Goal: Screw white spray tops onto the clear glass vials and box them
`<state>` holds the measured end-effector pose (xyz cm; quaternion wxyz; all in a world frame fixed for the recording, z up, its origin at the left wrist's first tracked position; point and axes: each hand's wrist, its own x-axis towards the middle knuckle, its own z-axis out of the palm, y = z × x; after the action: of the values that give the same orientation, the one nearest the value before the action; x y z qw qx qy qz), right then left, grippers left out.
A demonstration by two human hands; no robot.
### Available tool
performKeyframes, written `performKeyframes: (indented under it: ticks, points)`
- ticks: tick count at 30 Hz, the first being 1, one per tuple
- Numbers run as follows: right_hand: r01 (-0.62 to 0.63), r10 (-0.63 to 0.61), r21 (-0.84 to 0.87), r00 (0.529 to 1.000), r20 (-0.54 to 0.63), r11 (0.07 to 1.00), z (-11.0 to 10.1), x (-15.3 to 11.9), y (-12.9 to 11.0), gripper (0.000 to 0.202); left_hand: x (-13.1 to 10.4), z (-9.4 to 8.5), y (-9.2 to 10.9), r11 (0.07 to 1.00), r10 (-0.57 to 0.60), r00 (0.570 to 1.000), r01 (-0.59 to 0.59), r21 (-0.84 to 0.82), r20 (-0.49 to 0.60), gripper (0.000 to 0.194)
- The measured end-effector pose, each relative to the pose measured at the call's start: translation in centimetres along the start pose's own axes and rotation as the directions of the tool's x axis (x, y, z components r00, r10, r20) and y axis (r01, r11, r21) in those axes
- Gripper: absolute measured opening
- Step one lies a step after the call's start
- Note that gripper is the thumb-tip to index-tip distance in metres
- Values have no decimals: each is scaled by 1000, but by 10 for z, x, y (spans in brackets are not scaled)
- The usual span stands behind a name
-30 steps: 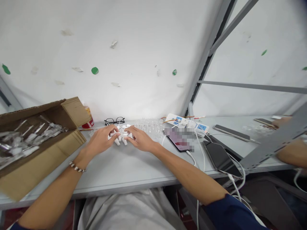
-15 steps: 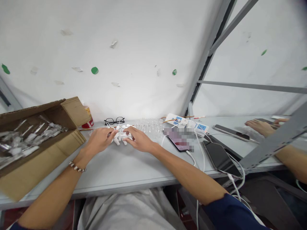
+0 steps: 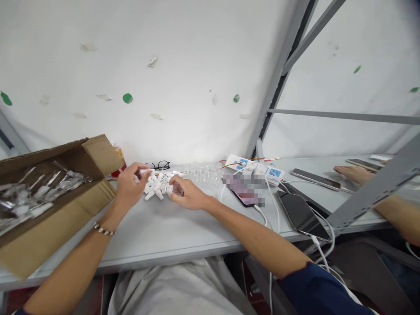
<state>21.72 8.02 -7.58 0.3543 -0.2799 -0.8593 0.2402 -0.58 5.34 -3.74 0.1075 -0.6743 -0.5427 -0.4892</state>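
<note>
Between thumb and forefinger of my left hand is a small white plastic piece, raised at the near left of a pile. The pile of white plastic pieces lies on the grey table; the pieces look like short tubes or caps. My right hand rests at the right side of this pile, thumb and fingers curved and apart, and I make out nothing between them. Just behind my right hand stand clear plastic pieces in a cluster.
An open cardboard box at the left holds clear pieces with white ends. Glasses lie near the wall. To the right are a power strip, phones, white cables and a metal shelf post. Beyond it a co-worker's hand shows.
My left hand has lifted away from the pile, up and left, with a white plastic piece in its fingertips. More of the pile shows. My right hand has stayed almost in place.
</note>
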Motion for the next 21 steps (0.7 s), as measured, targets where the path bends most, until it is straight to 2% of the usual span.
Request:
performKeyframes:
  ticks: [3,5,8,10,12,14,18,21]
  points:
    - [-59,51,220,998,40,974,6,1,-5,14,-11,10,18,989,140,977,-130,-69,160,28]
    - [-122,113,391,993,45,912,9,3,-6,9,-18,15,26,975,214,946,-192,-113,244,28]
    - [-189,189,590,980,62,785,14,6,-3,18,-23,19,27,971,235,925,-210,-114,298,26]
    - [-215,244,651,969,47,728,17,8,-1,26,-25,21,24,969,247,918,-226,-101,310,25]
    - [-222,279,661,960,20,717,20,9,0,36,-27,23,21,960,278,907,-255,-113,318,24]
    - [-205,260,633,966,7,746,21,9,0,44,-28,24,20,954,300,897,-275,-121,324,24]
    - [-97,137,498,990,-45,862,15,9,-1,49,-29,23,25,967,248,896,-253,-36,369,28]
    - [-24,55,378,996,-71,926,10,10,-2,51,-26,20,28,955,263,870,-296,14,418,27]
